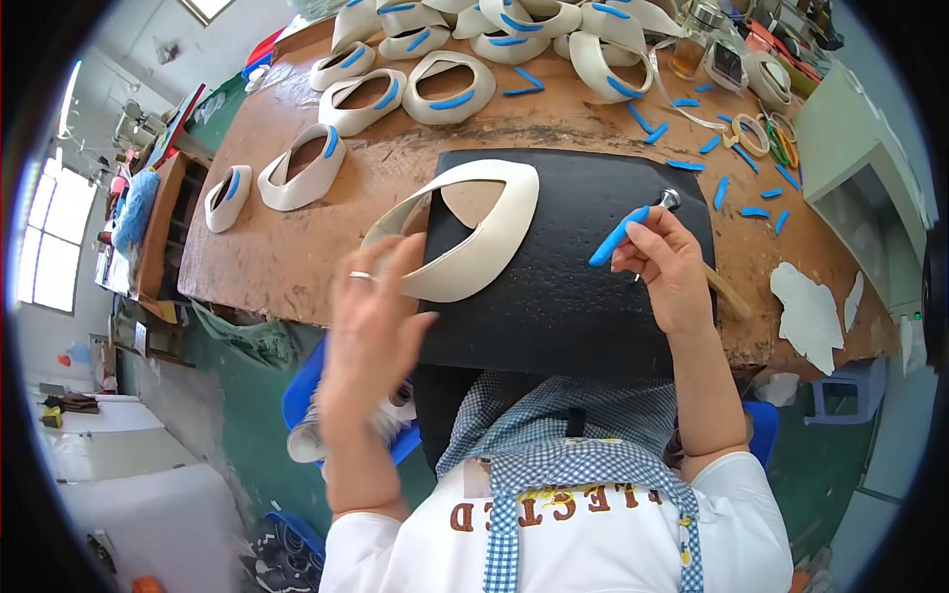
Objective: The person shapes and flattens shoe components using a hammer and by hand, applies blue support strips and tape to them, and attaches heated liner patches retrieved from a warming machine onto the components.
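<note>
My right hand (664, 259) pinches a blue strip (619, 237) between thumb and fingers, above the right part of a black mat (554, 306). A cream shoe upper (494, 242), curved into a ring, lies over the mat's left part; no blue strip shows on it. Motion blurs my left hand (376, 311), which wears a ring. Its thumb stands apart from the fingers, and these overlap the upper's near left edge; whether they touch it I cannot tell. Partly behind my right hand lies a hammer with a metal head (670, 200) and wooden handle (728, 293).
Several cream uppers with blue strips (450, 89) cover the back and left of the wooden table (247, 262). Loose blue strips (721, 193) lie scattered at right, near scissors (786, 143), a tape roll (751, 136) and a glass jar (689, 54). White scraps (806, 311) lie front right.
</note>
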A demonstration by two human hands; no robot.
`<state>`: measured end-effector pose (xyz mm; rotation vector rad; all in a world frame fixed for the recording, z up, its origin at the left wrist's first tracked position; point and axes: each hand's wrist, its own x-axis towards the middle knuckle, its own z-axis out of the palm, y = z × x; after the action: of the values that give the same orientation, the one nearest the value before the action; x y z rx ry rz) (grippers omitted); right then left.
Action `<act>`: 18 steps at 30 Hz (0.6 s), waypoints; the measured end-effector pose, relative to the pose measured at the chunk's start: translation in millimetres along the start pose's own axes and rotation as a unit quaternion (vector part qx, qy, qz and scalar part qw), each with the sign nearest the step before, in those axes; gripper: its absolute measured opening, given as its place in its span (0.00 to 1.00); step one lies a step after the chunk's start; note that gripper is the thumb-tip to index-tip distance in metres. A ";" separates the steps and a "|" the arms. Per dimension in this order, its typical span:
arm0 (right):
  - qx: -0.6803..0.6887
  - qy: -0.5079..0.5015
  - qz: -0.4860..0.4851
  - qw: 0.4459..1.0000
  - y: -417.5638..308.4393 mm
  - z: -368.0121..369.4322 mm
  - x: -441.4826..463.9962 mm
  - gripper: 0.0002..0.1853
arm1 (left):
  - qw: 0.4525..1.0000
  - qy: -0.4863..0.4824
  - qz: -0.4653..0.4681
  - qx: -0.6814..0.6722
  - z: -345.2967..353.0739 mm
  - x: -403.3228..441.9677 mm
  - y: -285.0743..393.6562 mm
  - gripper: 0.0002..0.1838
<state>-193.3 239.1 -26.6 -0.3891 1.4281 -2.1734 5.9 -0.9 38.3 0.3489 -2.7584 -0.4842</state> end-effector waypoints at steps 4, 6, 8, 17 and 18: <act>-0.003 0.005 0.013 1.000 4.4 5.2 -2.5 0.07 | 0.987 -0.023 0.065 0.146 5.5 -3.0 -61.5 0.27; -0.018 0.001 -0.003 1.000 0.4 13.5 -1.3 0.09 | 0.982 -0.026 0.140 0.120 6.9 2.6 -72.0 0.21; -0.039 -0.005 -0.021 0.999 -3.4 17.6 -8.4 0.10 | 0.986 -0.017 0.162 0.037 0.5 4.0 -34.4 0.14; -0.080 -0.007 -0.061 0.995 -15.3 5.3 -43.4 0.09 | 0.987 -0.061 0.127 -0.084 41.1 9.5 31.8 0.41; -0.093 -0.008 -0.065 0.994 -14.6 -2.5 -47.4 0.09 | 0.984 -0.114 0.116 -0.071 33.8 10.1 26.0 0.48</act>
<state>-158.9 272.0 -12.6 -0.5795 1.6436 -2.1393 -19.9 29.6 20.3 -0.0671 -2.9098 -0.6922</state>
